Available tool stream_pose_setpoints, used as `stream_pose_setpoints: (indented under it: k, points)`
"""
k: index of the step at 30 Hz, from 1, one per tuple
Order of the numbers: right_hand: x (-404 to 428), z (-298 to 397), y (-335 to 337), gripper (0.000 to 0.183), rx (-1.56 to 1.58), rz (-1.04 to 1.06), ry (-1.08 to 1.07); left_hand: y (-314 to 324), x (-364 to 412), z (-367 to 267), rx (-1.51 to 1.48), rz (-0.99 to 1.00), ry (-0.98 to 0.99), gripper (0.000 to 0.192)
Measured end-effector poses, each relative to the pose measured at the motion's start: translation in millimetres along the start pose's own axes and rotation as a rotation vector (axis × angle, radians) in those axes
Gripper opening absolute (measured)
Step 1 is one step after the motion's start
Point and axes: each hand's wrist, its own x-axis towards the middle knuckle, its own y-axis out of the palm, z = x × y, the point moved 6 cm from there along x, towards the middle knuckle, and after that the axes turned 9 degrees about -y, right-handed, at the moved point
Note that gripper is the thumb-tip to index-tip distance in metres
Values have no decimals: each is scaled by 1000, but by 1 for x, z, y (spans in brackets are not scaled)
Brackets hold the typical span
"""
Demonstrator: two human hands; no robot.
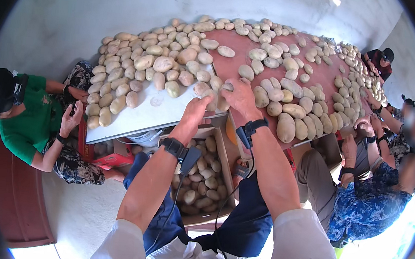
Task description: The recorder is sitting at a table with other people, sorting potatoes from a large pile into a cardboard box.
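My right hand [242,98] is closed around a potato [228,87] just above the table's near edge. Beside it, my left hand [195,113] reaches to the same edge, its thumb against another potato [212,101]; whether the fingers grip it is hidden. Many more potatoes [163,64] lie in a close group on the white board [154,106] to the left. Others line the front of the red tabletop [231,67] on the right. Below my forearms, between my knees, stands a cardboard box [228,161] holding several potatoes [203,181].
At the left sits a person in a green shirt [27,113], near a red carton [112,156]. A white bucket [145,137] is under the board. On the right, a person in a blue patterned shirt [367,202] and others work along the table. Cables hang from my wristbands.
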Motion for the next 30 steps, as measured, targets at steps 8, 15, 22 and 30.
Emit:
stream_pose_setpoints:
  k: [8,15,22,30]
  points:
    - [-4,-9,-12,50,67,-42,57,19,14,-1,-43,124,18,62]
    - [-22,-17,1,54,833,-25,298,30,-3,-8,-180,195,10,68]
    - [-52,-2,14,54,1366,258,359,17,-10,-7,-175,297,45,59]
    - [-94,74,-22,50,1466,346,151,-29,-82,-26,-103,348,85,48]
